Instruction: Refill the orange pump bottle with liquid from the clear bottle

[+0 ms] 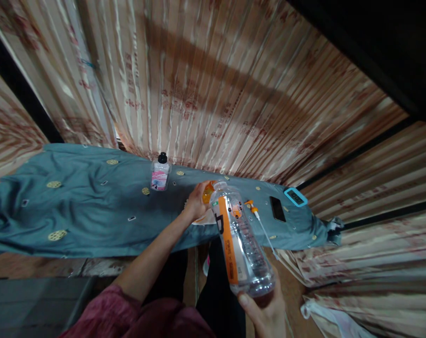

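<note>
My right hand [269, 310] grips a large clear plastic bottle [246, 244] with an orange label by its base. The bottle leans, its neck pointing away from me. At that neck, my left hand [196, 202] is closed around an amber container [208, 191], mostly hidden by my fingers; I cannot tell whether the two touch. Something white and flat [206, 218] lies on the cloth beneath my left hand. To the right of the clear bottle rests an orange and white pump top [255, 212] with a long tube.
A green-blue patterned cloth [93, 206] covers the narrow table. On it stand a clear bottle with black cap and pink label [160, 174], a dark phone [277, 208] and a blue-framed digital timer [295, 197]. Pleated curtains [199, 94] hang behind. A white plastic bag [334, 317] lies lower right.
</note>
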`<state>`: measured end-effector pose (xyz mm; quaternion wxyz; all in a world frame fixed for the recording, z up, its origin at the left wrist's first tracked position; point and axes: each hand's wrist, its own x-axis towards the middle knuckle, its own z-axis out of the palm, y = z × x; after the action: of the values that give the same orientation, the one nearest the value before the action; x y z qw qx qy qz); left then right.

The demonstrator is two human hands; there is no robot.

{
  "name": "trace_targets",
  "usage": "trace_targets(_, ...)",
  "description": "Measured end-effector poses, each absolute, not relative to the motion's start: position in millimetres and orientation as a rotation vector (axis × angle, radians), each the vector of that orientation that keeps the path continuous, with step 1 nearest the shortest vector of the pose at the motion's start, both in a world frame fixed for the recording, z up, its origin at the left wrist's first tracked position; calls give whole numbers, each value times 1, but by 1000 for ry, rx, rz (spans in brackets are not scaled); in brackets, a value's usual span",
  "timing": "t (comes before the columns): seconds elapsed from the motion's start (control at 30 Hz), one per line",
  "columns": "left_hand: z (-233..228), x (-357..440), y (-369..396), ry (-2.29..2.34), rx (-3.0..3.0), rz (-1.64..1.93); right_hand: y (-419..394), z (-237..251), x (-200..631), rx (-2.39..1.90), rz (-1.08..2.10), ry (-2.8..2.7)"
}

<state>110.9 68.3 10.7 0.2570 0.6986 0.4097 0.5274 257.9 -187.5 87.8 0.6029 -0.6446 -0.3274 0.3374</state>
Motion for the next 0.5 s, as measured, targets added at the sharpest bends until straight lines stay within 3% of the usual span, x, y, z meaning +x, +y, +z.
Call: trace_targets(0.5, 11, 112, 69, 1151, 1885, 1399, -187, 91, 256, -1512, 773, -767)
